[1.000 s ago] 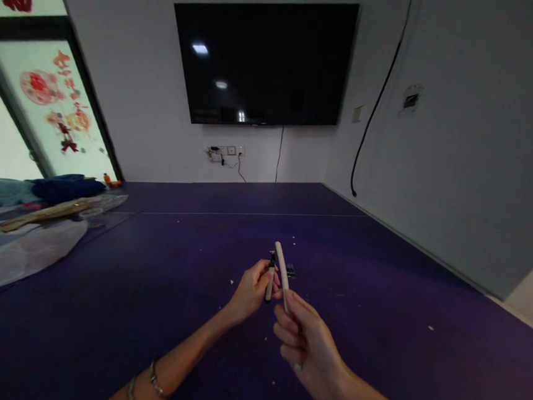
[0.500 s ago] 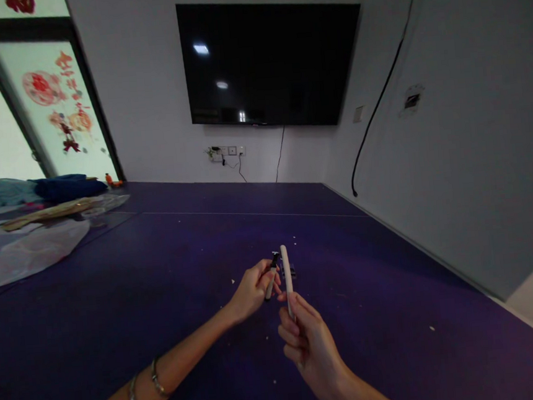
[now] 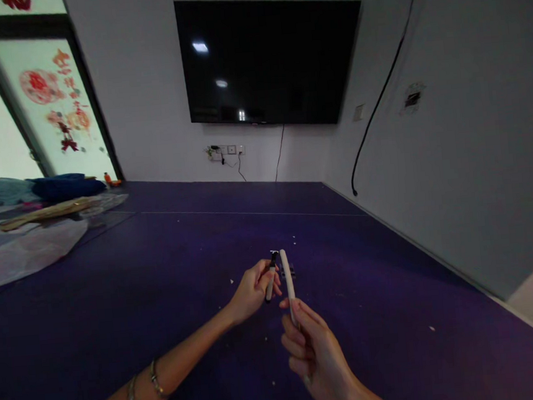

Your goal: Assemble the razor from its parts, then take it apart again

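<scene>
Work position, as observed from the room: the left hand [image 3: 254,288] and the right hand [image 3: 320,348] are at the lower centre of the frame, in front of the purple surface [image 3: 152,278].

Left side: the fingers are closed on the pale handle of a small tool [image 3: 271,283], which tilts with its dark neck and narrow head uppermost. The grip is confined to the handle, presumably to keep the head unobstructed.

Right side: a slim pale stick [image 3: 288,279] is pinched between thumb and forefinger near its lower end, the other fingers curled. It stands nearly upright near the centre of the frame, just right of the tool. Holding it low appears intended to leave most of its length exposed. The tool's head is just beside the stick's upper end; whether they touch cannot be determined from here.

Surroundings: a small dark object [image 3: 293,272] shows behind the stick, partly covered and too indistinct to identify. Pale fragments [image 3: 431,329] are scattered on the surface. A translucent sheet [image 3: 35,250] lies at the left edge, well apart from the hands, where it likely leaves the arms unhindered. A television [image 3: 273,59] is wall-mounted at upper centre; a black cable [image 3: 381,91] hangs to its right.
</scene>
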A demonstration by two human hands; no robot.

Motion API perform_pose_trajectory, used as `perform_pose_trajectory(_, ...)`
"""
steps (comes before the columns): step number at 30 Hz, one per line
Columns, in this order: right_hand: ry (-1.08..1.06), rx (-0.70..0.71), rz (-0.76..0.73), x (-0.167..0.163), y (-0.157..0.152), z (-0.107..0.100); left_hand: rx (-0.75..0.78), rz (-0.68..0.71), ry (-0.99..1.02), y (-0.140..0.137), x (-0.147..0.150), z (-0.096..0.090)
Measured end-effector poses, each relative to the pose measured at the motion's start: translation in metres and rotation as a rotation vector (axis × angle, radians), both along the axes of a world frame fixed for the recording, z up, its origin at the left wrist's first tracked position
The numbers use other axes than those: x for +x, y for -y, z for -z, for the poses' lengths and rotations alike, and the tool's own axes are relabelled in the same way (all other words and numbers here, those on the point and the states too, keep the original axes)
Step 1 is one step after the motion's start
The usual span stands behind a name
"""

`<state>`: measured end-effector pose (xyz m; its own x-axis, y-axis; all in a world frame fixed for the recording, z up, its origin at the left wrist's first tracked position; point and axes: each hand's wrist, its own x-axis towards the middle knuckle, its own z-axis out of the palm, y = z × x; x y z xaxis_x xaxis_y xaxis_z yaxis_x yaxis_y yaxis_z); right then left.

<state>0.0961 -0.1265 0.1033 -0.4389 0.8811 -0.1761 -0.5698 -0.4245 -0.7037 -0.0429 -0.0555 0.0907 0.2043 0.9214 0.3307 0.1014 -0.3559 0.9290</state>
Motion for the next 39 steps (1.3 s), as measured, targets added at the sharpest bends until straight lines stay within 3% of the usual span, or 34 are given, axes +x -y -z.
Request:
perform_pose_trajectory(4, -0.035, 0.047, 0.008, -0.002, -0.005, -0.006, -0.017, 0.005, 0.007, 0.002, 0.0, -0.001)
perform_pose_trajectory(11, -0.004, -0.02, -0.041, -0.011, 0.0, 0.008, -0.026, -0.026, 0.074, -0.002, -0.004, -0.007)
perform_pose_trajectory(17, -0.035, 0.057, -0.018, -0.009, -0.007, -0.002, -0.019, -0.027, 0.059, -0.004, -0.007, -0.007)
perform_pose_trajectory(24, -0.035, 0.005, -0.061, -0.013, -0.009, 0.01, -0.014, -0.007, 0.061, -0.009, -0.012, -0.002)
perform_pose_trajectory(29, -0.016, 0.011, -0.089, -0.009, -0.008, 0.0, -0.069, -0.054, 0.114, -0.014, -0.016, -0.009)
perform_pose_trajectory(35, 0.072, 0.266, 0.034, 0.004, -0.041, -0.024, -0.319, -0.004, 0.148, -0.015, -0.018, -0.007)
perform_pose_trajectory(39, 0.43, 0.665, 0.136, 0.021, -0.085, -0.036, -0.548, 0.11, 0.108, -0.011, -0.021, -0.012)
